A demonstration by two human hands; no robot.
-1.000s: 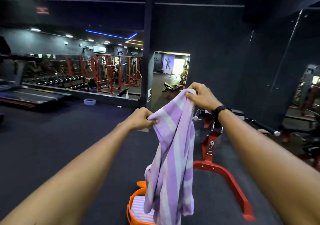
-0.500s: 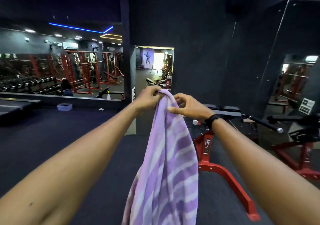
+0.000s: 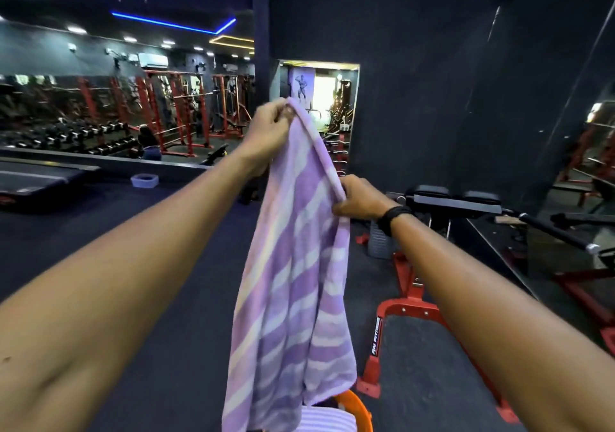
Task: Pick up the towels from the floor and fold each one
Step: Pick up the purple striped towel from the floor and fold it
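Both arms are extended forward at chest height. The left hand (image 3: pixel 266 132) is raised higher and farther out, its fingers and thumb curled in a pinch on the top corner of the purple-and-white striped towel (image 3: pixel 293 282). The right hand (image 3: pixel 357 198) sits lower and to the right, fingers curled round the towel's rolled right edge partway down; a black wristband (image 3: pixel 392 218) is on that wrist.

The towel is off the floor and hangs in the air between the two arms, draping straight down from the left hand's grip. Its lower hem reaches the bottom of the view, just over an orange basket (image 3: pixel 357 408) at near centre. Inside the basket lies a second striped towel (image 3: pixel 324 421), only partly visible.

To the right of the basket stands a red-framed weight bench (image 3: pixel 402 305) with black pads on the dark gym floor (image 3: pixel 166 232). Far left are red racks (image 3: pixel 179 112) with rows of dumbbells below, and a small pale tub (image 3: pixel 144 180) sits on the floor before them. A lit doorway (image 3: pixel 327 92) opens at far centre.
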